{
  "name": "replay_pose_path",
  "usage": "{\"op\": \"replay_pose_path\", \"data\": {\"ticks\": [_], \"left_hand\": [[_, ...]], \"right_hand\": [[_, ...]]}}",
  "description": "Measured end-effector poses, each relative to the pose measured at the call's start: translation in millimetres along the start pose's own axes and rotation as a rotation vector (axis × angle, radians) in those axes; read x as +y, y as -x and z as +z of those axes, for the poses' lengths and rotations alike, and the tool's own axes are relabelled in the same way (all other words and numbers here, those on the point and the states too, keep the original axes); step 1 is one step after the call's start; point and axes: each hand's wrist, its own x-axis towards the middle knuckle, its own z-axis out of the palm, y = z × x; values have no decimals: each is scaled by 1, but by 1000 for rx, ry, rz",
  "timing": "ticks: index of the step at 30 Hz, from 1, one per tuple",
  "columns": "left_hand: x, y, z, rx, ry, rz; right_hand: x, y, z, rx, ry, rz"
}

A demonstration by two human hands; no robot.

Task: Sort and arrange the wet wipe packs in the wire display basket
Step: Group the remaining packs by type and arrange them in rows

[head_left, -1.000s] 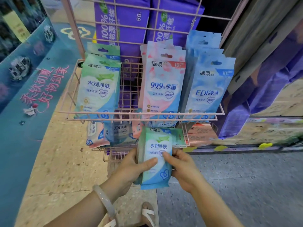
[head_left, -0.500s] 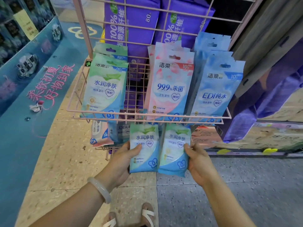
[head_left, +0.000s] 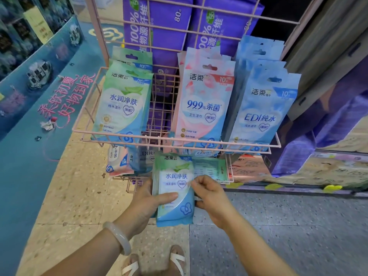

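Note:
In front of the lower basket I hold a green wet wipe pack (head_left: 175, 188) upright. My left hand (head_left: 147, 200) grips it from the left, thumb across its front. My right hand (head_left: 211, 198) pinches its right edge with curled fingers. More pack edges seem to lie behind it. Above, the pink wire display basket (head_left: 179, 142) holds three upright rows: green packs (head_left: 123, 104) on the left, pink packs (head_left: 203, 108) in the middle and blue packs (head_left: 260, 114) on the right. A gap separates the green and pink rows.
A lower wire basket (head_left: 231, 176) holds loose mixed packs (head_left: 123, 160) and a green pack showing its back (head_left: 211, 168). Large purple packs (head_left: 157, 26) hang behind the rack. A blue display wall (head_left: 29, 116) stands left, and cardboard boxes (head_left: 328, 170) sit right.
Half a second ago each hand held one green pack, side by side. Now they are brought together into one stack in my left hand, with my right hand at its edge.

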Motion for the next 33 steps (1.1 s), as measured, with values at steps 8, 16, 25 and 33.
{"op": "replay_pose_path", "data": {"ticks": [8, 16, 25, 33], "left_hand": [[-5, 11, -9, 56, 90, -14], [0, 9, -1, 84, 87, 43], [-13, 5, 7, 138, 107, 32], [-14, 3, 4, 134, 100, 20]], "right_hand": [[-36, -71, -72, 190, 1253, -218], [-34, -112, -61, -142, 1551, -87], [-39, -113, -69, -141, 1582, -77], [-66, -86, -79, -69, 853, 118]]}}
